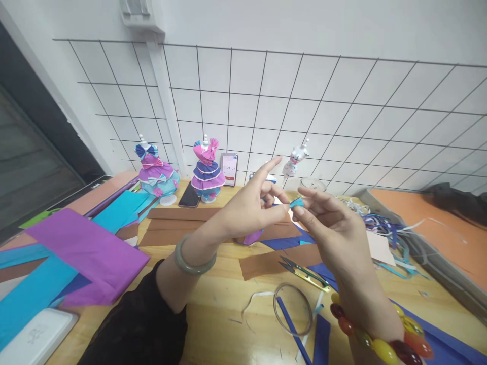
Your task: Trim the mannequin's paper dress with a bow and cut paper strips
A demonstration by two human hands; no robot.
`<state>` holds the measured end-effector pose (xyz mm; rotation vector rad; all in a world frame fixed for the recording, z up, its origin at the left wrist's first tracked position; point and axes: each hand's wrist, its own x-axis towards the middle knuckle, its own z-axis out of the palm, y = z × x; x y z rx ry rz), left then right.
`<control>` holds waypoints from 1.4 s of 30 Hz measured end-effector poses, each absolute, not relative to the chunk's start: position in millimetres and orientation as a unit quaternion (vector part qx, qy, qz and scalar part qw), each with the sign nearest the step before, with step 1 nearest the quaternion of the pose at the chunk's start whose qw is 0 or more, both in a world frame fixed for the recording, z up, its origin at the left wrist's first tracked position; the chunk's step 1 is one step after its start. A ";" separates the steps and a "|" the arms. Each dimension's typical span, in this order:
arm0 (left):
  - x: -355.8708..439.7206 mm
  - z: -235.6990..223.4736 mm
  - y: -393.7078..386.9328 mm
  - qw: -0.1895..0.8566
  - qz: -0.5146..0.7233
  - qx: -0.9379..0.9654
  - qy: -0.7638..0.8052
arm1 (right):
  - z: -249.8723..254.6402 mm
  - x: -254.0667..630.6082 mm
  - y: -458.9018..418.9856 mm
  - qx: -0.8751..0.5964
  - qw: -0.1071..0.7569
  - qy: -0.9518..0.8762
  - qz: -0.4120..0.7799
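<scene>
Both my hands are raised above the wooden table. My left hand, with a green bangle on the wrist, pinches with thumb and fingers at a small teal paper piece; its forefinger sticks up. My right hand, with a beaded bracelet, holds the same teal piece between thumb and fingertips. Below them lie brown paper strips, small gold snips and a thin wire ring.
Two dressed mini mannequins and a bare one stand by the grid wall. A phone lies there. Purple paper and teal sheets are at left, ribbons at right, blue strips in front.
</scene>
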<state>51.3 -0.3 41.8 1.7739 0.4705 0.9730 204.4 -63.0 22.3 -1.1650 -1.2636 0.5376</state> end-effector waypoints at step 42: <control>48.9 43.8 -0.4 0.480 0.433 0.734 0.210 | 17.1 209.7 -62.1 -0.521 0.621 -0.526 0.256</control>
